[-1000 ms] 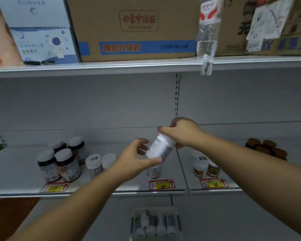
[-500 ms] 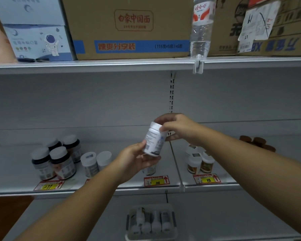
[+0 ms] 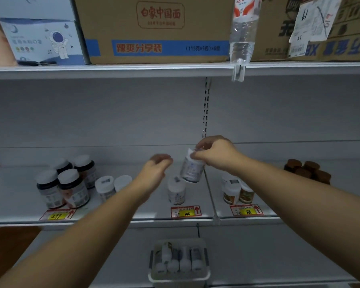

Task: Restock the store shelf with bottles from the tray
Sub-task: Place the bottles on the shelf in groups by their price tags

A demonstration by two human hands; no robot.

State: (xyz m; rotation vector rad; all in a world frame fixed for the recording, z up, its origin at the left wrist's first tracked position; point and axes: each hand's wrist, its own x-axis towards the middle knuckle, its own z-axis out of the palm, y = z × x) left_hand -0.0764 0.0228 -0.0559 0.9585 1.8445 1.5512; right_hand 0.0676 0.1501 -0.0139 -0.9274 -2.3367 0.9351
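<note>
My right hand (image 3: 215, 155) pinches the cap of a white bottle (image 3: 191, 170) and holds it tilted just above the middle shelf (image 3: 146, 210). A matching white bottle (image 3: 176, 191) stands on the shelf directly below it, behind the 108 price tag (image 3: 185, 212). My left hand (image 3: 156, 168) hovers just left of the held bottle with fingers loosely curled, holding nothing. On the lower shelf a clear plastic tray (image 3: 179, 275) holds several white bottles lying side by side.
Dark jars with white caps (image 3: 68, 185) and two small white bottles (image 3: 112, 187) stand at the shelf's left. Small jars (image 3: 236, 192) and brown-capped ones (image 3: 308, 170) sit right of the divider. Cardboard boxes (image 3: 154, 30) and a water bottle (image 3: 243, 30) fill the top shelf.
My left hand let go of the white bottle and drew back to the left. My right hand carried the bottle down toward the shelf, over the standing bottle.
</note>
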